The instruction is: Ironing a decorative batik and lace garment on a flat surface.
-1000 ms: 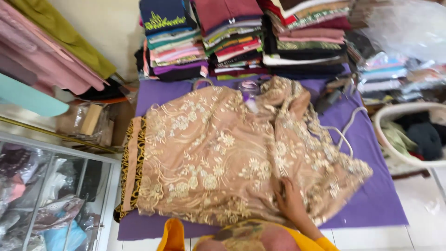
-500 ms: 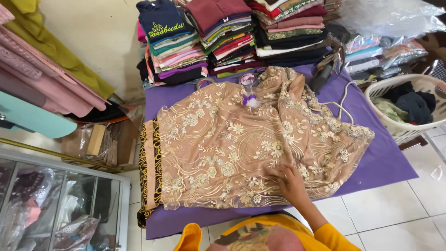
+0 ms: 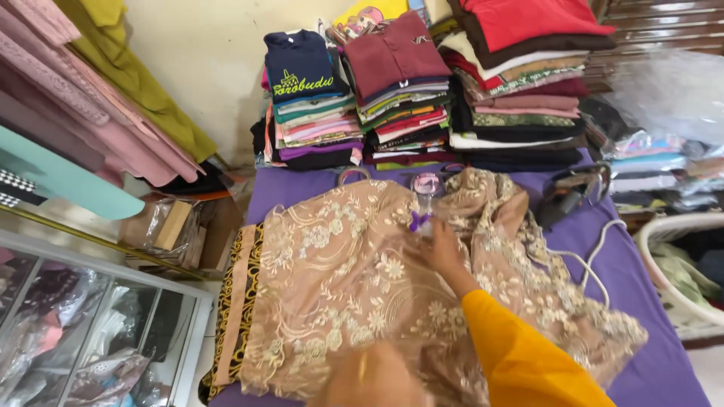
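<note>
One right hand (image 3: 443,252) reaches over the beige lace dress (image 3: 354,301), its fingers closed on a small spray bottle (image 3: 424,203); the left hand (image 3: 373,377) is blurred, so its fingers cannot be told.

Clear plastic packages (image 3: 664,98) right of stacks

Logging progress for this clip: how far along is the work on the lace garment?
Done: the lace garment lies spread over the purple mat. In hand: the right hand is at the spray bottle. Left: the iron sits aside, untouched; the garment is unfolded.
</note>
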